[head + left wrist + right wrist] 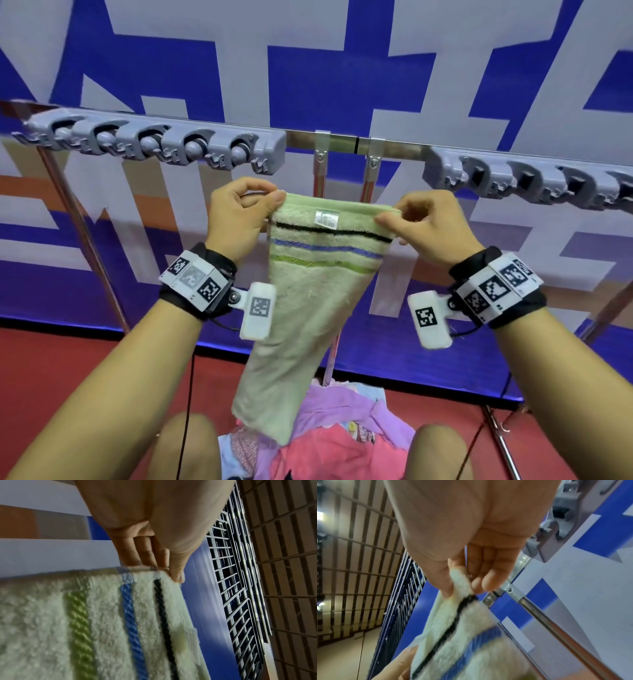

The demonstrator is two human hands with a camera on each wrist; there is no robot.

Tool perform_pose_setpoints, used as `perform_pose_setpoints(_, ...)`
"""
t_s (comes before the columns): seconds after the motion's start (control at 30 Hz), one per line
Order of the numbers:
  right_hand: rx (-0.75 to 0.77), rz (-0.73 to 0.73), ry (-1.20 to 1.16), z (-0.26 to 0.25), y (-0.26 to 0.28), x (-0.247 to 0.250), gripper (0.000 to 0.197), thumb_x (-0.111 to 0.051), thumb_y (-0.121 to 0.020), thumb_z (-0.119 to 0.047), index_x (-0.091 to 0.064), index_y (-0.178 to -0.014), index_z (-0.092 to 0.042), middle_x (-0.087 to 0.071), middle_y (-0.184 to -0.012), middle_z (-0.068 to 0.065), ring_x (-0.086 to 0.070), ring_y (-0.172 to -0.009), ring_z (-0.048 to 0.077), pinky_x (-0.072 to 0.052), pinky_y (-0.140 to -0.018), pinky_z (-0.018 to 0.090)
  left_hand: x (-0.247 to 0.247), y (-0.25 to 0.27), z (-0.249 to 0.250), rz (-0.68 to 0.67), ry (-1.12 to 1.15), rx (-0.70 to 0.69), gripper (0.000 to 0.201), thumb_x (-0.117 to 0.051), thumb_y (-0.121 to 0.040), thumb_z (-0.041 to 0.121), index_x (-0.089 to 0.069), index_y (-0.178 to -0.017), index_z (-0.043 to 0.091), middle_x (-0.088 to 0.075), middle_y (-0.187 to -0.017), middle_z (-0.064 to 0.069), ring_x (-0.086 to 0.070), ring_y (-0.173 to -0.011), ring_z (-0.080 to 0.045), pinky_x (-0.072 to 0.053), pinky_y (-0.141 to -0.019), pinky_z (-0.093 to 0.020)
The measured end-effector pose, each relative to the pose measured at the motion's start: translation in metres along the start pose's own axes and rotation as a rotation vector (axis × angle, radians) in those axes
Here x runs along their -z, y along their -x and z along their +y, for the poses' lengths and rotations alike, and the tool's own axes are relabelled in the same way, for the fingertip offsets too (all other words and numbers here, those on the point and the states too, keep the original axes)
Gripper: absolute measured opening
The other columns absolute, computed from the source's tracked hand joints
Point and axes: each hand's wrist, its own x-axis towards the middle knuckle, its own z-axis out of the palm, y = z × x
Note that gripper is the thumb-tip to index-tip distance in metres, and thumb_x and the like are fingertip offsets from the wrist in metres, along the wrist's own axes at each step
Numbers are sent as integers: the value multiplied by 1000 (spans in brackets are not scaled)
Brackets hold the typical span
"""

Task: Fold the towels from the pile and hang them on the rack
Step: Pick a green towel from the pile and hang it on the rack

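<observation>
Blue-and-white patterned wall behind, red floor below. Pale green towel (pixel 301 308) with black, blue and green stripes hangs in the air just in front of the metal rack rail (pixel 342 144), held by its top edge. Left hand (pixel 236 219) pinches the left top corner; right hand (pixel 428 226) pinches the right. Pile of pink and purple towels (pixel 342 442) lies on the floor beneath. Grey clip holders (pixel 154 144) sit along the rail.
</observation>
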Motion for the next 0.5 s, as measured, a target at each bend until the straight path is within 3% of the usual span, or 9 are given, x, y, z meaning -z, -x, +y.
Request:
perform_pose_setpoints(0.1, 56, 148, -1, -3, -1, -6, 24, -74, -82, -15, -60, -63, -18, -53, -54, -11, -45, -50, 4, -37, -51, 20, -3, -3, 5, 21, 13, -27, 9, -72, -87, 5, -66, -92, 10, -74, -70, 5, -68, -62, -8, -52, -51, -23)
perform_pose_setpoints(0.17, 27, 201, -23, 0, -5, -10, 18, -72, -80, -13, -58, -71, -18, -49, -57, -11, -42, -52, 3, -36, -53, 21, -5, -5, 5, 31, 6, -40, 12, -73, -86, 7, -67, -96, 11, -75, -73, 6, -70, -66, -9, -55, -55, -25)
perform_pose_setpoints(0.33, -66, 21, -219, -2, -8, -4, 25, -64, -85, -6, -54, -101, -22, -38, -63, 11, -37, -57, 20, -35, -54, 28, -5, -6, -2, 63, -5, -3, 8, -74, -86, 9, -69, -89, 15, -75, -72, 4, -69, -66, -11, -59, -61, -30)
perform_pose_setpoints(0.43, -91, -8, -296, -5, -7, -1, 29, -55, -90, 4, -51, -99, -23, -38, -67, 11, -35, -56, 16, -36, -52, 22, -5, -4, -6, 71, 30, 33, 8, -73, -86, 8, -69, -88, 15, -75, -72, 3, -69, -66, -12, -59, -60, -29)
perform_pose_setpoints(0.5, -54, 29, -229, -5, -6, -3, 28, -51, -89, 4, -48, -93, -23, -38, -65, 9, -36, -58, 12, -36, -56, 22, -6, -4, -7, 68, 38, 43, 8, -73, -86, 8, -69, -88, 14, -75, -71, 4, -69, -65, -10, -58, -59, -27)
